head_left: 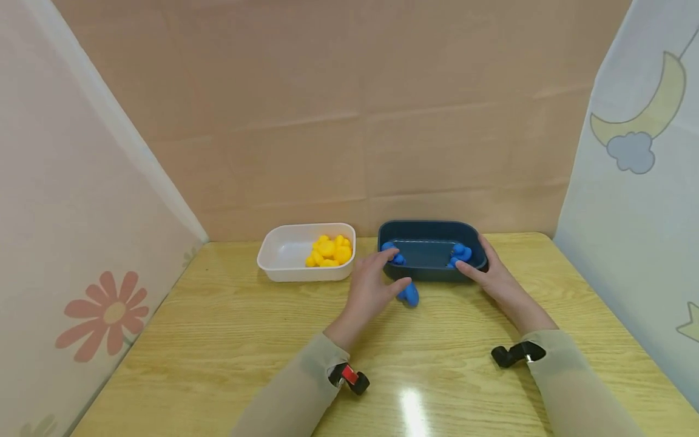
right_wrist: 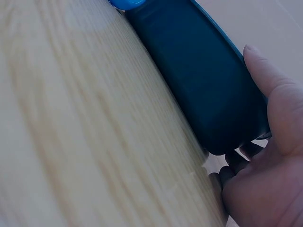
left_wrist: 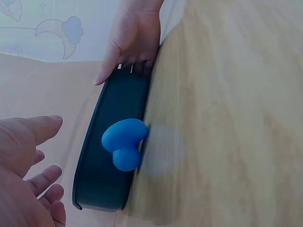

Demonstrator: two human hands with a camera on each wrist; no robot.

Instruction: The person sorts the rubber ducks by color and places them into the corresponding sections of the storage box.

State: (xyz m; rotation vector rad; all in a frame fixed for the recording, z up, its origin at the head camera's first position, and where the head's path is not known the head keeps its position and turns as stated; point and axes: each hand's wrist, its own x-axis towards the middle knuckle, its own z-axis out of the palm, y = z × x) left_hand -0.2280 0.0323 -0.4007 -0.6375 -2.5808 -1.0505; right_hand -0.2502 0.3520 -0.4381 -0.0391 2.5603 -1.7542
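Note:
A dark blue bin stands on the table, with small blue toys inside it at both ends. My right hand grips the bin's right end, thumb at the rim and fingers round the end wall. Just in front of the bin, a rounded blue toy lies on the tabletop; its exact kind is unclear. My left hand hovers by the bin's left end, thumb and fingers spread with nothing between them. In the left wrist view the blue toy appears apart from that hand.
To the left stands a white bin with several yellow toys heaped at its right side. A brown paper-like backdrop rises behind both bins, and patterned sheets flank the wooden table.

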